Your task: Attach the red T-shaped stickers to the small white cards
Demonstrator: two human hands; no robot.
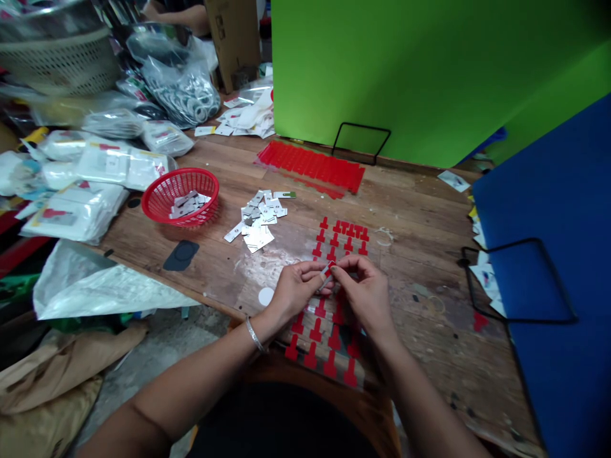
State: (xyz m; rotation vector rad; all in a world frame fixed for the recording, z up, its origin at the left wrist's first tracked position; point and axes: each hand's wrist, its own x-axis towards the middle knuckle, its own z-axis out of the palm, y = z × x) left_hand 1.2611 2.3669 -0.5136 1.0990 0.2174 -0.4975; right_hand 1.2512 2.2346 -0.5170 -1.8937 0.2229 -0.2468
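Note:
Between the thumb and fingers of my left hand [294, 294] is a small white card [326, 272] with a red patch on it. My right hand [368, 294] pinches at the card's upper end, thumb and forefinger on the red piece. Both hands are over a clear sheet of red T-shaped stickers [330, 364], laid out in rows; the hands hide its middle. Further up the table, left of the sheet, lies a loose pile of small white cards [260, 219]. More cards [189, 203] sit inside a red plastic basket [181, 180].
A stack of red sheets [310, 166] lies at the back by a green panel [382, 70]. Black wire stands [520, 280] are near the blue panel [563, 254]. Bagged goods [109, 165] crowd the left side. A person's arm [184, 19] shows at the far back.

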